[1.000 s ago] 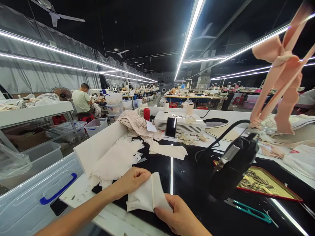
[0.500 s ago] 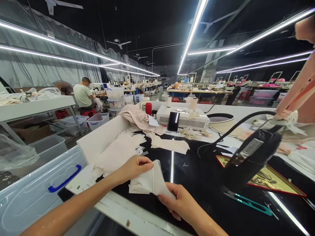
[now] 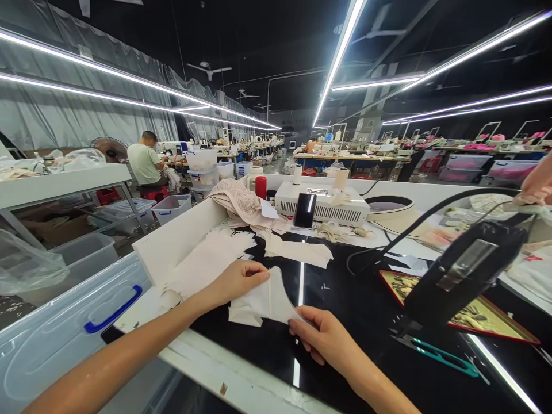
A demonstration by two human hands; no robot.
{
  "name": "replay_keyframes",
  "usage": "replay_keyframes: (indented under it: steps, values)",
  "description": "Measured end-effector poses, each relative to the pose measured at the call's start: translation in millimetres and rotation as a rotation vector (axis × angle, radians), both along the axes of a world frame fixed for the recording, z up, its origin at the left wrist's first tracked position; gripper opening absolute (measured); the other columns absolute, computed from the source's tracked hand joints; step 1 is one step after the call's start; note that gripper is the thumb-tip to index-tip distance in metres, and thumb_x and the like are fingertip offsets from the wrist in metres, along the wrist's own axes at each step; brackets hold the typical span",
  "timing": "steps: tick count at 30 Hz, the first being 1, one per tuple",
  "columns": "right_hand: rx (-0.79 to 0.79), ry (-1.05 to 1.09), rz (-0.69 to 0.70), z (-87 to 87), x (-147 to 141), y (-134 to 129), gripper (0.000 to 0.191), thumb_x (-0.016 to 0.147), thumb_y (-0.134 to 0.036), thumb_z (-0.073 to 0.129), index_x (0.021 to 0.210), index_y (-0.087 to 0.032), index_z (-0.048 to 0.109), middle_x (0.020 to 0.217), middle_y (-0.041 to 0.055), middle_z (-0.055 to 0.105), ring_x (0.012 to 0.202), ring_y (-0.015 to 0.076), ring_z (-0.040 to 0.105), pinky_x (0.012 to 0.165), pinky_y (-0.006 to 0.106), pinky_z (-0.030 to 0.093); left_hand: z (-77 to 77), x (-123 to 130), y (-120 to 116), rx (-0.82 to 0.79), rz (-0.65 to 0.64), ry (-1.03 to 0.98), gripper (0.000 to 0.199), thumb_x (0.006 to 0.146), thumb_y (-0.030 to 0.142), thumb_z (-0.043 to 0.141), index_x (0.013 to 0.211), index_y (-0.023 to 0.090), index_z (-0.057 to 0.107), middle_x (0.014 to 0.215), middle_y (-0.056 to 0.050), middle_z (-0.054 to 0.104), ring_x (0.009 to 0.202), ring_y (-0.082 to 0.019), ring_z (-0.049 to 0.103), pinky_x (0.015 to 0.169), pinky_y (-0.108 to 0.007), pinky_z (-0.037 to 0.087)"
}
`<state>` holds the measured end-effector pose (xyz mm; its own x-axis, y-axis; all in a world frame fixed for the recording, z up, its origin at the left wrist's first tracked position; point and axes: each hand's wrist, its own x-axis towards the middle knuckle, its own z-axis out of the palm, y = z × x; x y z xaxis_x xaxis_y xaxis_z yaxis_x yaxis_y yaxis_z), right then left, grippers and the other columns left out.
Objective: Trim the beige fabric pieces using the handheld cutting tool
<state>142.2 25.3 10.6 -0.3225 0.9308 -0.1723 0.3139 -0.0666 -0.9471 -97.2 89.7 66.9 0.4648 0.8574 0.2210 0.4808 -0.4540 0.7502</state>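
A cream fabric piece (image 3: 276, 299) with a raised seam down its middle is stretched between my two hands, just above the black tabletop (image 3: 345, 322). My left hand (image 3: 241, 280) pinches its upper edge near the seam. The right-hand corner is gripped between the thumb and fingers of my right hand (image 3: 317, 333). The fabric's left end hangs down in folds close to the table. Beyond my left hand lies a pile of cream fabric pieces (image 3: 211, 259). Another cream strip (image 3: 297, 251) rests flat farther back.
Right of my hands stand a black upright device (image 3: 461, 276), teal thread snips (image 3: 444, 356) and a red-rimmed tray (image 3: 509, 329) of small parts. A phone (image 3: 305, 210) leans on a white vented box (image 3: 336, 201). A lidded plastic bin (image 3: 64, 345) sits at left. A seated person (image 3: 144, 164) works farther off.
My right hand has moved up and to the right, drawing the fabric more taut. My left hand has risen slightly. The black device's top has swung to the right.
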Motion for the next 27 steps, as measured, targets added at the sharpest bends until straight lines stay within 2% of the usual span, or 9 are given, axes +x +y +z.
replay_keyframes:
  steps: [3,4,6,8,10,14,19,25,27]
  values:
    - [0.185,-0.096,-0.094,0.4,13.0,14.3,0.038,0.094,-0.052,0.052,0.092,-0.020,0.071,0.062,-0.0031,0.055,0.046,0.0128,0.049,0.046,0.026,0.041,5.3,6.0,-5.9,0.170,-0.010,-0.010,0.035,0.106,0.047,0.056,0.107,0.021,0.080,0.098,-0.004,0.072,0.089,-0.019,0.065,0.080,-0.027,0.048]
    - [0.261,-0.132,-0.129,0.0,17.5,18.9,0.036,0.096,-0.047,0.050,0.099,-0.021,0.074,0.069,0.0001,0.061,0.055,0.0161,0.058,0.053,0.028,0.048,4.0,8.0,-9.9,0.255,-0.055,0.015,0.033,0.107,0.046,0.056,0.111,0.023,0.080,0.101,-0.004,0.073,0.092,-0.018,0.066,0.082,-0.027,0.048]
    - [0.412,-0.210,-0.182,-2.7,26.1,26.8,0.034,0.097,-0.032,0.048,0.111,-0.023,0.077,0.091,0.0062,0.073,0.083,0.0224,0.071,0.078,0.035,0.059,-4.0,11.3,-19.6,0.510,-0.224,0.125,0.030,0.111,0.044,0.055,0.116,0.026,0.078,0.102,-0.003,0.074,0.090,-0.016,0.067,0.079,-0.026,0.046]
    - [0.527,-0.297,-0.212,-8.7,33.4,31.7,0.042,0.094,-0.017,0.044,0.117,-0.024,0.079,0.111,0.0098,0.076,0.108,0.0264,0.071,0.101,0.043,0.056,-17.1,13.3,-29.5,0.792,-0.405,0.254,0.029,0.113,0.043,0.053,0.116,0.025,0.075,0.101,-0.002,0.076,0.084,-0.015,0.067,0.072,-0.027,0.045]
    - [0.601,-0.392,-0.230,-16.5,39.5,33.1,0.053,0.090,-0.005,0.039,0.120,-0.021,0.079,0.120,0.0125,0.076,0.118,0.0292,0.068,0.109,0.050,0.052,-30.4,13.2,-37.3,0.928,-0.485,0.325,0.026,0.112,0.040,0.055,0.112,0.021,0.073,0.100,-0.002,0.076,0.082,-0.015,0.067,0.070,-0.029,0.045]
    - [0.701,-0.554,-0.252,-26.6,46.7,26.9,0.070,0.079,0.009,0.035,0.128,-0.019,0.077,0.128,0.0142,0.074,0.126,0.0315,0.065,0.110,0.055,0.053,-43.7,7.3,-43.4,0.901,-0.458,0.352,0.015,0.109,0.030,0.063,0.108,0.018,0.071,0.097,-0.003,0.077,0.088,-0.017,0.070,0.080,-0.030,0.049]
    - [0.817,-0.658,-0.199,-18.3,43.0,9.6,0.078,0.075,0.015,0.035,0.128,-0.024,0.075,0.133,0.0100,0.073,0.129,0.0287,0.063,0.109,0.053,0.055,-44.7,1.0,-43.6,0.869,-0.453,0.355,0.011,0.108,0.026,0.064,0.107,0.018,0.071,0.097,-0.004,0.077,0.091,-0.017,0.070,0.088,-0.031,0.052]
    - [0.962,-0.663,-0.032,-5.8,28.7,-11.2,0.067,0.075,0.018,0.037,0.110,-0.022,0.078,0.110,0.0055,0.080,0.103,0.0240,0.074,0.088,0.042,0.063,-46.9,1.0,-45.4,0.852,-0.472,0.375,0.010,0.108,0.025,0.062,0.105,0.019,0.070,0.097,-0.003,0.077,0.090,-0.017,0.070,0.087,-0.032,0.052]
    - [1.022,-0.641,-0.008,-1.6,27.2,-21.2,0.067,0.076,0.018,0.036,0.111,-0.022,0.077,0.109,0.0048,0.080,0.100,0.0220,0.074,0.086,0.039,0.063,-44.5,1.6,-46.9,0.849,-0.471,0.377,0.011,0.108,0.024,0.062,0.105,0.018,0.070,0.096,-0.003,0.076,0.090,-0.018,0.070,0.089,-0.033,0.053]
